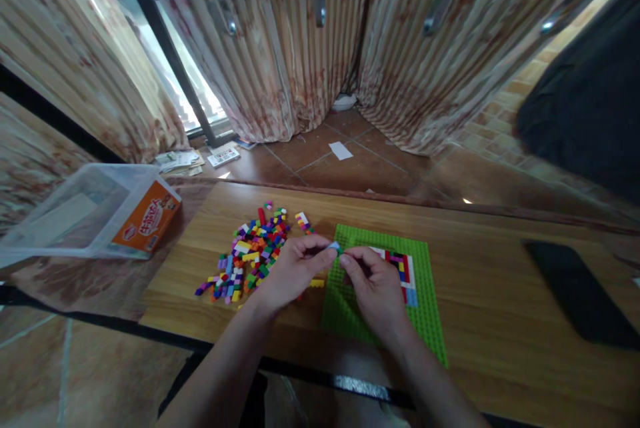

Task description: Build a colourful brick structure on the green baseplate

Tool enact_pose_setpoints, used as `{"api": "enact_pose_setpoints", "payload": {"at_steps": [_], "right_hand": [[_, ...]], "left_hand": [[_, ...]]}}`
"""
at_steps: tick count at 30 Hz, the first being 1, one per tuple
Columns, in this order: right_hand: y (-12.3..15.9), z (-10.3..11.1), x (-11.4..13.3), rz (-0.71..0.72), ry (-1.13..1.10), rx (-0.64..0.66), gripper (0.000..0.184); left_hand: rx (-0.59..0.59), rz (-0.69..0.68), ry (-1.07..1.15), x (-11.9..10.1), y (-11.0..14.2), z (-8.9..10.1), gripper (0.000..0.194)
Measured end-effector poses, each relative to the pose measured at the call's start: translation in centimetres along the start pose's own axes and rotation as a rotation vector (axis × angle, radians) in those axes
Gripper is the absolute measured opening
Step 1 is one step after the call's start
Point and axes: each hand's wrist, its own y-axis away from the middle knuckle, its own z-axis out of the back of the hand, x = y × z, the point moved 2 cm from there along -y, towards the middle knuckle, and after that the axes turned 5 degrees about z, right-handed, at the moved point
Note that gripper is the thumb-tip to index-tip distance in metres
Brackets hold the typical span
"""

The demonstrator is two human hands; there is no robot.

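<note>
Patterned curtains, bright window — dark-framed, brown tiled floor

Orange label on the tub at left has big white Chinese characters, last two look like 达人. Print on the far-left booklet is too tiny to read.

The left hand and right hand are bare, the fingers rounded at the tips; both uncovered forearms widen from slim wrists toward the near edge.
</note>
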Motion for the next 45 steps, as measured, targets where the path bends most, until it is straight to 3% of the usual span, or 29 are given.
{"api": "enact_pose_setpoints", "payload": {"at_steps": [8, 11, 14, 18, 22, 29, 37, 41, 45], "right_hand": [[0.3, -0.1, 0.2, 0.072, 0.021, 0.029, 0.019], [0.3, -0.5, -0.1, 0.192, 0.231, 0.042, 0.016], [0.4, -1.4, -0.5, 0.313, 0.564, 0.147, 0.015], [0.6, -2.6, -0.8, 0.367, 0.844, 0.27, 0.013], [0.4, -2.6, -0.4, 0.326, 0.785, 0.271, 0.013], [-0.1, -1.2, 0.8, 0.131, 0.374, 0.12, 0.026], [-0.1, -0.8, 0.8, 0.122, 0.248, 0.082, 0.028], [-0.2, -0.9, 0.5, 0.171, 0.315, 0.111, 0.024], [0.1, -1.9, -0.3, 0.287, 0.676, 0.206, 0.016]], "left_hand": [[-0.058, 0.189, 0.235, 0.3, 0.1, -0.2, 0.042], [-0.198, 0.153, 0.245, 0.1, -0.2, 0.9, 0.037], [-0.333, 0.111, 0.24, -0.1, -0.3, 2.3, 0.035], [-0.319, 0.094, 0.205, 0.0, -0.4, 2.5, 0.033], [-0.261, 0.094, 0.21, 0.2, -0.3, 1.8, 0.032], [-0.198, 0.102, 0.223, 0.6, -0.3, 1.1, 0.03], [-0.092, 0.139, 0.371, 0.7, -0.2, -0.2, 0.034], [-0.108, 0.126, 0.393, 0.1, -0.1, 0.4, 0.032], [-0.25, 0.052, 0.257, -0.1, -0.1, 1.8, 0.027]]}}
